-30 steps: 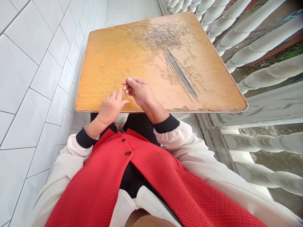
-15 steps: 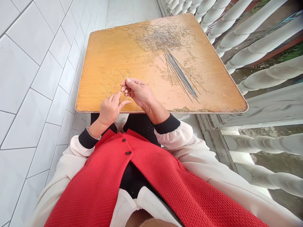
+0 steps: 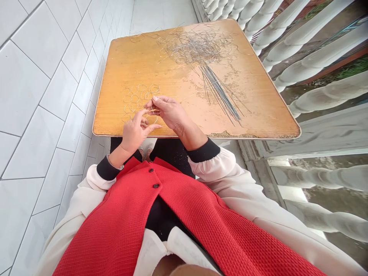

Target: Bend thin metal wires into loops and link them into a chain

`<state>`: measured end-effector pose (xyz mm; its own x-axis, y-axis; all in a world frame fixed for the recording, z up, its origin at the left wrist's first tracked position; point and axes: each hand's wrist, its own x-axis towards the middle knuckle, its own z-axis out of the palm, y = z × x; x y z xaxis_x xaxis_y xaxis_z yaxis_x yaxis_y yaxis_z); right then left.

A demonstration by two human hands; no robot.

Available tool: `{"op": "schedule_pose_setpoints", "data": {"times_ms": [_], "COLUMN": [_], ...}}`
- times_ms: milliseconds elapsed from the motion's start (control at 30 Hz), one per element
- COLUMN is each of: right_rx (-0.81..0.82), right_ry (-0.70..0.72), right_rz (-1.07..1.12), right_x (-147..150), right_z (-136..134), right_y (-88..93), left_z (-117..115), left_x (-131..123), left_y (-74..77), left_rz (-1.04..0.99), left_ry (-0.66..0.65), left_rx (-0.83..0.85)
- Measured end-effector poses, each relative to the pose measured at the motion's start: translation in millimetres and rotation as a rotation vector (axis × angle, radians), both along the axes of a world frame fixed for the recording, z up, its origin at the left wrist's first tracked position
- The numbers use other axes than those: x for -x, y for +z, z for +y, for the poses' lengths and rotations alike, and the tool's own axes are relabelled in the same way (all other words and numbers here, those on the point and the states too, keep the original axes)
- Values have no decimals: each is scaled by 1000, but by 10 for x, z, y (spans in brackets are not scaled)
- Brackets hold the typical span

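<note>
My right hand (image 3: 172, 113) is closed in a pinch on a thin wire (image 3: 155, 112) bent into a curve, just above the table's near edge. To its left, my left hand (image 3: 134, 129) has its thumb stretched away from the curled fingers, and its index fingertip reaches the wire beside my right fingertips. A loop of the wire shows between the left thumb and fingers. Partly hidden behind both hands, several wire rings (image 3: 133, 98) lie in rows on the wooden table (image 3: 126, 65).
A tangled heap of wire (image 3: 201, 48) lies at the table's far side. From it a bundle of straight grey wires (image 3: 221, 94) points toward the near right. A white tiled wall (image 3: 28, 96) stands on the left, a white balustrade (image 3: 304, 65) on the right.
My left hand has shifted slightly right and its thumb reaches a bit farther out. My right hand stays nearly in place, pinching the wire. The view has moved slightly.
</note>
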<state>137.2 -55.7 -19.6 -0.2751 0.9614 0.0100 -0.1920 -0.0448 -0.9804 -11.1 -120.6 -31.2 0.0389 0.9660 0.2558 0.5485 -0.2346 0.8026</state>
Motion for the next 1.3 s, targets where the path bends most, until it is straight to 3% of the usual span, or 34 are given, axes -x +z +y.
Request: {"op": "schedule_pose_setpoints", "data": {"times_ms": [167,267,467,667,933,1133,1300], "right_rx": [-65,-68,-60,-22,-91,-159,-202], "right_ry": [49,81,104,83,-82,-145,-160], "right_rz": [-72,-89,-63,-16,-44,-93,-187], "right_x": [-42,-48,-36,-123,-180,-92,-95], "right_z": [53,55,46,-30,-322,-329,-337], "right_y": [46,68,85,117,-188,-175,-201], "left_z": [-4,-10,0,3,9,30,124], "left_x": [16,14,-43,-61,-83,-29,8], "left_y": [175,235,145,81,10,54,130], "left_rz": [-441,-566,-590,-574,-581,-508,-467], "left_ry": [-139,-180,-83,-19,18,-18,16], "left_rx": [459,568,394,322,270,319,261]}}
